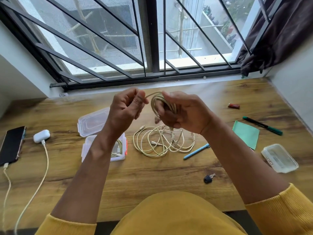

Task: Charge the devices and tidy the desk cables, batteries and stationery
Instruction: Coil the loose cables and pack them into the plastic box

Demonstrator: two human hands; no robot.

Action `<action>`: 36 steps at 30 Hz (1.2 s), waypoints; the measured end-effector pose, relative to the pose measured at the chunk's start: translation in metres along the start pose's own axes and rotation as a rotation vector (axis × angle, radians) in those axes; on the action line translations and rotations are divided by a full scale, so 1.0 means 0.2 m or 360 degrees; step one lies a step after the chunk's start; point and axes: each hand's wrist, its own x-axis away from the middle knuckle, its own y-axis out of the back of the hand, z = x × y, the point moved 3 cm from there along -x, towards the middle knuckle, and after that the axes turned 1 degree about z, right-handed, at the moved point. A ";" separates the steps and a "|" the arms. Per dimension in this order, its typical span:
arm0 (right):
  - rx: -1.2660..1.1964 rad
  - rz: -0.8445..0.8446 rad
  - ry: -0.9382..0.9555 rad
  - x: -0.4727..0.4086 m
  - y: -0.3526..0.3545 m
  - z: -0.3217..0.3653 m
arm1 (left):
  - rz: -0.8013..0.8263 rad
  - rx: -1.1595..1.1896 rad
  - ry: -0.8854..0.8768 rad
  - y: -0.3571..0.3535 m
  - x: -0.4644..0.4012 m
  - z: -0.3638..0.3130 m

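My right hand (pixel 184 114) grips a coil of cream cable (pixel 158 100), raised above the desk. My left hand (pixel 126 106) pinches the free end of that same cable just left of the coil. Below my hands a loose tangle of cream cables (pixel 162 141) lies on the wooden desk (pixel 152 173). An open clear plastic box (pixel 122 156) with a coiled cable inside sits under my left forearm, its lid (pixel 93 121) flipped back. At far left a black phone (pixel 11 146) and a white earbuds case (pixel 41 136) each have a cable plugged in.
On the right lie a red lighter (pixel 234 106), a green marker (pixel 262 125), a green cloth (pixel 246 134), a blue pen (pixel 196 151), a shut clear box (pixel 279 158) and a black key (pixel 208 178). A barred window (pixel 152 39) runs along the back edge.
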 end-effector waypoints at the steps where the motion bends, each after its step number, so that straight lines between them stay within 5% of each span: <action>1: -0.0034 -0.0044 0.0045 -0.01 -0.01 0.00 | -0.0032 0.0033 -0.0005 -0.01 0.01 0.01; 14: -0.0526 -0.0257 0.0353 -0.15 -0.12 -0.09 | -0.0404 0.0533 0.0326 -0.06 0.21 0.04; 30: -0.0650 -0.0038 0.0056 -0.34 -0.30 -0.25 | 0.0035 0.0619 0.0768 0.29 0.33 0.01; 33: -0.0726 -0.0281 -0.0102 -0.37 -0.30 -0.27 | -0.0022 0.0574 0.0774 0.31 0.35 0.05; 36: -0.0711 -0.0803 -0.0173 -0.41 -0.30 -0.34 | -0.0135 0.0407 0.0704 0.31 0.36 0.08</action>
